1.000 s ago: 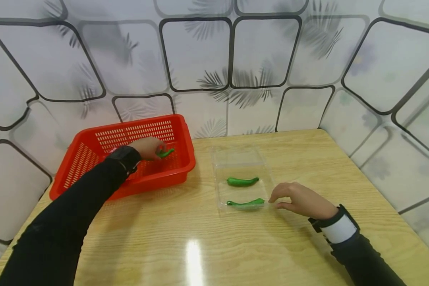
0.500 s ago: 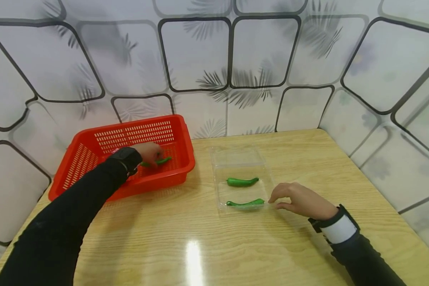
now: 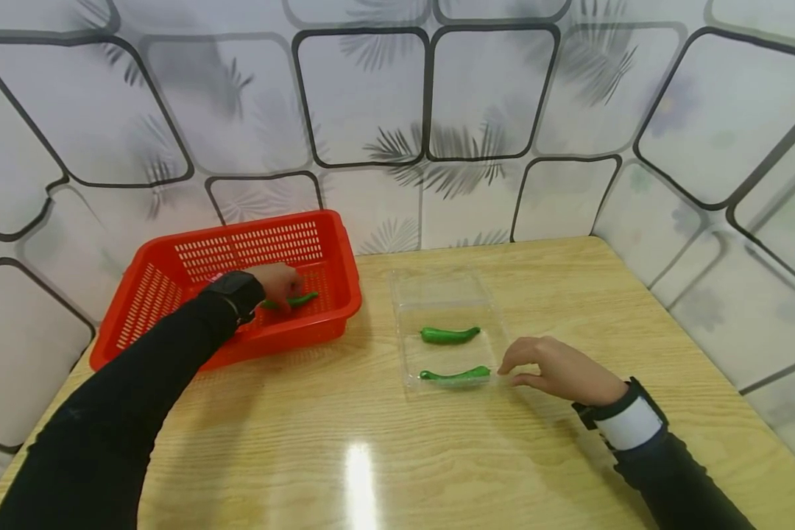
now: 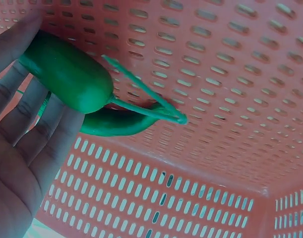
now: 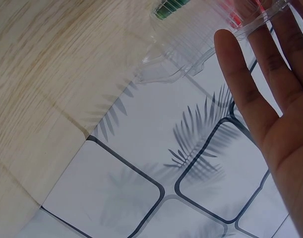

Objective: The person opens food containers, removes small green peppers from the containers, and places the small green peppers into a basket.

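Observation:
My left hand (image 3: pixel 280 284) is down inside the red plastic basket (image 3: pixel 336 316). In the left wrist view, its thumb and fingers hold a thick green chili pepper (image 4: pixel 74 74) with a long bent stem. A second green chili pepper (image 4: pixel 119 122) lies just behind it. On the table sits a clear plastic box (image 3: pixel 414 298) with its lid laid back. Two chili peppers lie apart in it, one in the middle (image 3: pixel 449 336) and one near the front edge (image 3: pixel 455 375). My right hand (image 3: pixel 565 370) rests at the box's right front side, fingers loosely bent, fingertips touching its edge.
The wooden table (image 3: pixel 291 449) meets a patterned wall (image 3: pixel 371 103) at the back and right. Slotted basket walls stand around my left hand. A pinkish-red item (image 3: pixel 216 277), mostly hidden by my wrist, shows in the basket.
My left hand has sunk slightly lower in the basket, and the pepper seen at its fingertips sits lower. My right hand and the box have stayed put.

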Motion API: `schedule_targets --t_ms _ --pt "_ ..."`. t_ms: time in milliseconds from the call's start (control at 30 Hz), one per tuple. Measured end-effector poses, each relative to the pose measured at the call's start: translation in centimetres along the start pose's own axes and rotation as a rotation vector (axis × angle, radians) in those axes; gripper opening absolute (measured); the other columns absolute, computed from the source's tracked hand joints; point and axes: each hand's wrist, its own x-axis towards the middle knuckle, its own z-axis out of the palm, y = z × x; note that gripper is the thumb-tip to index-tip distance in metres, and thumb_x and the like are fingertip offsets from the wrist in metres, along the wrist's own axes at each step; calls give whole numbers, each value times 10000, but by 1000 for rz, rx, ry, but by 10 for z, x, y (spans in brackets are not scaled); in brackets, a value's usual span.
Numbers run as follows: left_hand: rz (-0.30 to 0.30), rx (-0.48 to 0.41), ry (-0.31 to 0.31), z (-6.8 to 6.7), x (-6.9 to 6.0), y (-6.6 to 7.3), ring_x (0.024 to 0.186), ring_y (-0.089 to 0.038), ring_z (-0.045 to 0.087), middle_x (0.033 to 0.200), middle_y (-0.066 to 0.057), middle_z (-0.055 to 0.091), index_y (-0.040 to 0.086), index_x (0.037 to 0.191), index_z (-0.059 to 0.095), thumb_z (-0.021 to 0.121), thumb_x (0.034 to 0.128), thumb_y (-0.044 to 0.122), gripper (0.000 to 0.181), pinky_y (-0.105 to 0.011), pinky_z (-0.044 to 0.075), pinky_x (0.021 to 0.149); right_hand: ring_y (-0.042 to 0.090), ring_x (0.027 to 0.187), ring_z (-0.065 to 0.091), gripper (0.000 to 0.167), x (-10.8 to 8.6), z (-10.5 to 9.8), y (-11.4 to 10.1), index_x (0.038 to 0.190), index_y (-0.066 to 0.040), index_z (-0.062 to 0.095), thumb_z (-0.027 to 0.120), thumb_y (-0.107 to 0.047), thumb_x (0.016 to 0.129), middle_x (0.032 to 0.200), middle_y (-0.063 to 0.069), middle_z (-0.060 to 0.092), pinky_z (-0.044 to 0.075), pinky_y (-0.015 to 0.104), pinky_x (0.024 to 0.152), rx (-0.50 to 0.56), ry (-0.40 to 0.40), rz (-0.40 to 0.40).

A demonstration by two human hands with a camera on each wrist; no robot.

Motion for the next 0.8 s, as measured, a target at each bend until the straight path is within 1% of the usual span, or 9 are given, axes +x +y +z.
schedule_targets --t_ms 67,133,300,467,600,667,800 --pt "-1 3 -2 0 0 0 673 -147 414 723 14 450 68 797 577 769 728 91 205 -254 327 609 154 869 643 169 0 0 0 933 -120 727 736 -85 768 933 -24 682 541 283 725 -4 7 -3" --pt "-8 8 -7 0 1 0 668 -145 414 720 14 455 71 797 589 768 724 91 194 -250 326 604 154 864 643 172 0 0 0 930 -118 726 740 -80 763 929 -24 681 541 282 720 -7 14 -9" --pt "-18 17 -14 -1 1 0 657 -148 410 711 11 450 85 766 571 769 723 92 203 -254 326 595 152 863 642 173 0 0 0 930 -118 727 741 -80 762 928 -25 679 541 281 720 -7 17 -12" --pt "-29 20 -20 -2 0 1 679 -158 436 745 -2 495 72 829 605 773 723 96 200 -252 349 603 156 867 643 170 0 -1 0 935 -117 727 736 -83 768 930 -22 680 542 283 721 -5 9 -6" --pt "-41 10 -25 -3 -1 2 700 -168 460 778 -17 532 55 895 632 781 714 92 237 -255 369 611 157 869 643 169 0 -1 0 936 -117 727 734 -86 770 931 -22 681 542 284 722 -8 8 -9" --pt "-58 4 -30 -3 -1 2 710 -169 468 790 -16 540 61 898 631 787 712 98 247 -253 380 617 157 870 643 169 0 -1 0 937 -116 727 734 -89 771 932 -22 681 542 283 723 -6 8 -10" --pt "-69 2 -36 -2 -2 1 710 -173 467 787 -17 530 74 864 606 795 712 109 245 -255 386 615 157 869 643 172 0 -1 0 939 -114 727 735 -84 770 933 -21 681 542 280 722 1 8 -14"
